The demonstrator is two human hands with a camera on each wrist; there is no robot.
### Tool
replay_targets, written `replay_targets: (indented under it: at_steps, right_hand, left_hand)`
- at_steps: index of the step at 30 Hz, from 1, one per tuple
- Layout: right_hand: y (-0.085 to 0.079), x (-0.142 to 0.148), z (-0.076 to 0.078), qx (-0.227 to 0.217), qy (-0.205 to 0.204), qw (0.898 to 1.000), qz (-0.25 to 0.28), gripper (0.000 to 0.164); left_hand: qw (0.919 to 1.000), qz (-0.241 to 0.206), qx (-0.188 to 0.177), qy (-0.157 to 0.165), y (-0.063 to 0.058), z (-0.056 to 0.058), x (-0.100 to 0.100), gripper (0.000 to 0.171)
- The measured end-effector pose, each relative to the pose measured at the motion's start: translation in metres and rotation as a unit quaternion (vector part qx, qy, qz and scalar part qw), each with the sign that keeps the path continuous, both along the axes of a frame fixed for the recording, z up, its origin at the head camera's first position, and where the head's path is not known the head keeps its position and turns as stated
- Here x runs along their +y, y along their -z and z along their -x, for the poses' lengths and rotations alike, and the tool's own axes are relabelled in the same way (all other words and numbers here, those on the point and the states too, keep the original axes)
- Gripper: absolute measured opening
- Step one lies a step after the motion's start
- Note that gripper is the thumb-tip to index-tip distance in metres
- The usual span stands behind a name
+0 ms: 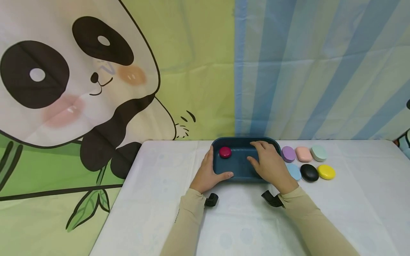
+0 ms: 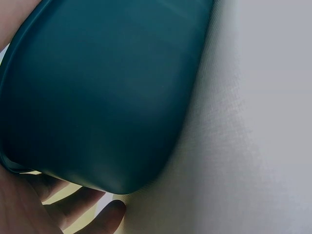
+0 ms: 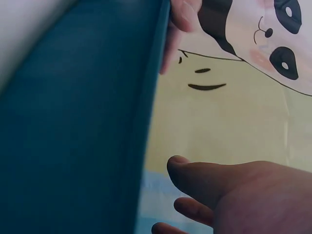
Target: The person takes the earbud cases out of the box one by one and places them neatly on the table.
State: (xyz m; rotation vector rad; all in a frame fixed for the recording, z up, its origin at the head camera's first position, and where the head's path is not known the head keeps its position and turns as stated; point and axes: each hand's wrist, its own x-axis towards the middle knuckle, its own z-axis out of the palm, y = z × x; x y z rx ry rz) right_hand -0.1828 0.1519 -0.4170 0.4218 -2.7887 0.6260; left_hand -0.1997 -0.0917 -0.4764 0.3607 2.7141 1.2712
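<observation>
A dark blue rectangular tray (image 1: 240,169) lies near the table's far edge, with a glossy red round piece (image 1: 225,152) inside toward its left end. My left hand (image 1: 206,174) holds the tray's near left corner, the thumb over the front rim and the fingers along the left side. In the left wrist view the tray's outer wall (image 2: 107,97) fills much of the picture, fingers (image 2: 80,202) spread past its end. Over the tray's right part is my right hand (image 1: 270,163), thumb and fingers apart, nothing between them. The right wrist view shows it above the rim.
Right of the tray lie purple (image 1: 288,154), pink (image 1: 303,154) and mint (image 1: 319,153) pieces. Nearer are light blue (image 1: 293,172), black (image 1: 309,172) and yellow (image 1: 326,172) ones. Behind the white-covered table (image 1: 237,220) hangs a printed panda cloth (image 1: 192,71).
</observation>
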Motion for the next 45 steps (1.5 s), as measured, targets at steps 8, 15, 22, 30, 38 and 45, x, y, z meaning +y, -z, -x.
replay_targets:
  at_steps: [8,15,22,30,38,45]
  right_hand:
    - [0.009,-0.023,0.012,-0.038,-0.004,0.999,0.001,0.056]
    - [0.016,-0.04,0.024,-0.078,-0.024,0.997,0.0,0.057]
    - [0.023,-0.052,0.035,-0.088,-0.051,0.995,-0.006,0.056]
    - [0.029,-0.062,0.046,-0.101,-0.07,0.992,-0.018,0.048]
    - [0.034,-0.071,0.053,-0.116,-0.088,0.989,-0.037,0.051]
    - [0.037,-0.072,0.053,-0.131,-0.098,0.985,-0.054,0.051]
  left_hand:
    - [1.0,-0.003,0.006,0.003,-0.001,0.001,0.001,0.121]
    - [0.9999,-0.002,0.008,0.009,-0.001,0.002,0.001,0.121]
    - [0.9998,-0.011,0.005,0.013,-0.001,0.002,0.001,0.119]
    - [0.9998,-0.009,0.006,0.016,-0.001,0.002,0.001,0.121]
    - [0.9999,-0.003,0.005,0.015,-0.001,0.001,0.0,0.122]
    - [0.9999,-0.001,0.003,0.016,-0.001,0.0,-0.002,0.124]
